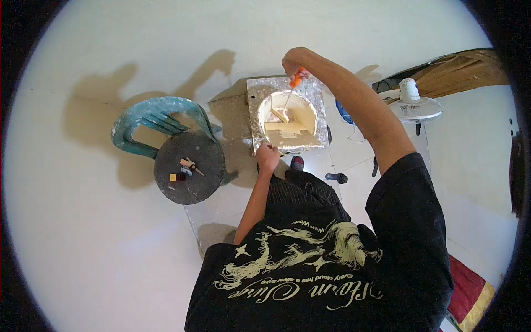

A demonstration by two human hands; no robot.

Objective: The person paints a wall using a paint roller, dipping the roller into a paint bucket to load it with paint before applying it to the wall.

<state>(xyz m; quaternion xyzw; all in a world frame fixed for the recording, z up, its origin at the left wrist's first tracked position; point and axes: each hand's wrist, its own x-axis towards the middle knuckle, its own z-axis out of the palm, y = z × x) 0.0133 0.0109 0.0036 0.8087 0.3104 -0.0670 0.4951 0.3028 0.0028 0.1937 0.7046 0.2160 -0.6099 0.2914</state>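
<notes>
A square speckled box (256, 119) with a large round opening stands close to the wall; cream-coloured panels (301, 113) show inside it. My right hand (297, 60) is raised over the box's far side, closed round the orange handle of a screwdriver (296, 79). Its thin shaft points down into the opening; I cannot tell what the tip touches. At the box's near left corner, my left hand (268, 157) is closed on the edge, its fingertips partly hidden.
To the left are a worn teal plastic chair (130, 131) and a round dark seat (188, 144) bearing several small items (188, 167). A white fan (417, 109) stands at the right, with a dark slipper (336, 177) on the tiles. A red and yellow cloth (470, 293) lies lower right.
</notes>
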